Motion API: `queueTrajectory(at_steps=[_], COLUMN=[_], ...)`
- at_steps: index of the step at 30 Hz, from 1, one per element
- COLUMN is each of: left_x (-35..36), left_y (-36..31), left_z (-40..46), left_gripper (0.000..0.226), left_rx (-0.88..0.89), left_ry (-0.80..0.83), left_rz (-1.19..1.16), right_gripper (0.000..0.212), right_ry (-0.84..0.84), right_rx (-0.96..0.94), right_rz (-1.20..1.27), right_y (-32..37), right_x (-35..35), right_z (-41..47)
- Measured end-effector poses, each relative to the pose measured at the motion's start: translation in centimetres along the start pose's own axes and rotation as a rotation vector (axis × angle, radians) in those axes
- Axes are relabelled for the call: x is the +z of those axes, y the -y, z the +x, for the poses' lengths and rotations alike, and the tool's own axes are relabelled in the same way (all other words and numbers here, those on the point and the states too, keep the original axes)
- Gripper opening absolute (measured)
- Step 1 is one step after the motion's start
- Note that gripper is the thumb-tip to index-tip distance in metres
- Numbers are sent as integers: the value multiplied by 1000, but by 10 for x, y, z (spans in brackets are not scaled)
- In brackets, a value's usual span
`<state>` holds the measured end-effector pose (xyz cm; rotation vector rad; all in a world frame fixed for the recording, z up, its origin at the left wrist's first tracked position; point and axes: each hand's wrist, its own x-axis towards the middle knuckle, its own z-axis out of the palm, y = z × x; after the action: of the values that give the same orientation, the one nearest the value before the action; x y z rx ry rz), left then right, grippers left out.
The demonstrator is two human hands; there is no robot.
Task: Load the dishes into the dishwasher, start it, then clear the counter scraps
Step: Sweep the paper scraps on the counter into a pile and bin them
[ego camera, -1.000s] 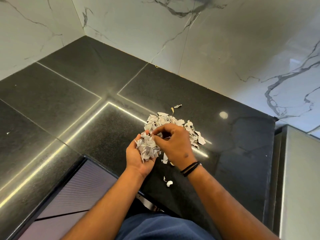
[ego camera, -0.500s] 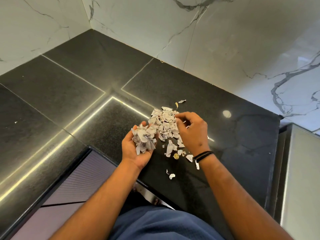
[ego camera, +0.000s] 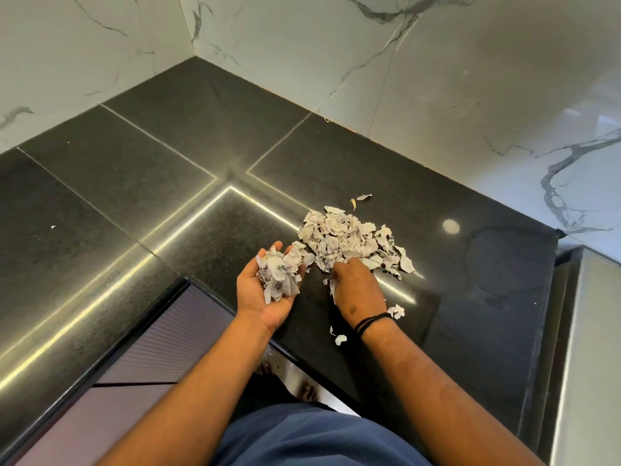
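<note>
Clearing scraps is in hand — the left hand (ego camera: 265,290) cups a wad beside the scrap pile (ego camera: 349,240) on the surface (ego camera: 168,203), the right hand (ego camera: 356,284) pinches at its near edge — next, transfer more.

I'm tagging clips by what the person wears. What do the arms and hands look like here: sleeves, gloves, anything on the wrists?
Both forearms are bare up to the bottom edge of the picture, with no sleeves showing. Both hands, the left hand and the right hand, are bare, without gloves, and no rings show. The right wrist carries thin black bands, seemingly several strands lying together. The left wrist carries nothing.
</note>
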<state>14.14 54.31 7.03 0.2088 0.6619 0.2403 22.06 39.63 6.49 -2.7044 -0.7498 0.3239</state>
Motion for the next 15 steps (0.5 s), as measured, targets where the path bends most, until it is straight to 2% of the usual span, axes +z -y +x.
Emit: queueTrajectory(at_steps=[4, 8, 12, 15], left_x=[1, 2, -2, -6], left_y=[3, 1, -7, -14], left_z=[-3, -9, -15, -24], left_gripper=[33, 32, 32, 33], left_rx=[-3, 18, 41, 67], left_ry=[-10, -29, -40, -16], left_rz=[-7, -27, -82, -115], right_gripper=[12, 7, 12, 11], right_ry=[-83, -245, -257, -206], right_rx=[33, 31, -96, -278], right_rz=[147, 449, 748, 745], right_y=[-6, 10, 50, 80], right_x=[-10, -41, -61, -49], right_z=[7, 0, -18, -30])
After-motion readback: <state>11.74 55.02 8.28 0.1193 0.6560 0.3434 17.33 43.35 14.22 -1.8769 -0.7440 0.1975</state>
